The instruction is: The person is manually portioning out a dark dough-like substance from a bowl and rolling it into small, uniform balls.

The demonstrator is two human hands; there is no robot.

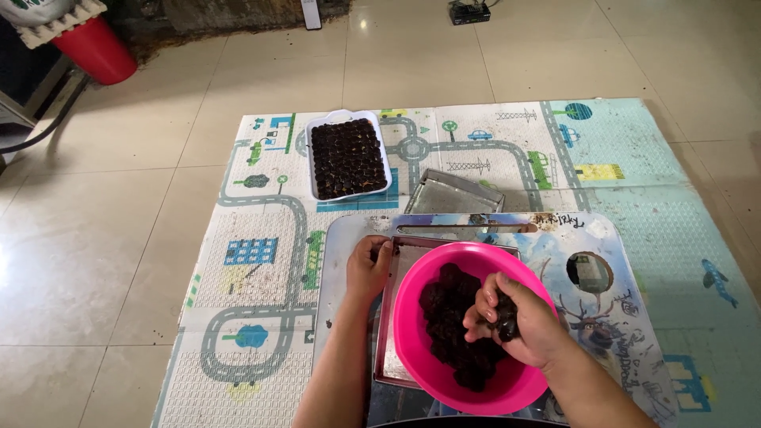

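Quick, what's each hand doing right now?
Left hand: gripping the metal tray's edge.
Right hand: closed on dark sticky lumps over the pink bowl.

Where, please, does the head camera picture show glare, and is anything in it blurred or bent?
Head view: soft glare on the floor tiles at top and far left; play mat edges bow slightly near the borders; the pink bowl and white tray are sharp; the right hand looks slightly soft.

- A small white upright sign point(311, 13) is seen at the top edge, on the floor.
- A small black box point(469, 11) is seen right of it.
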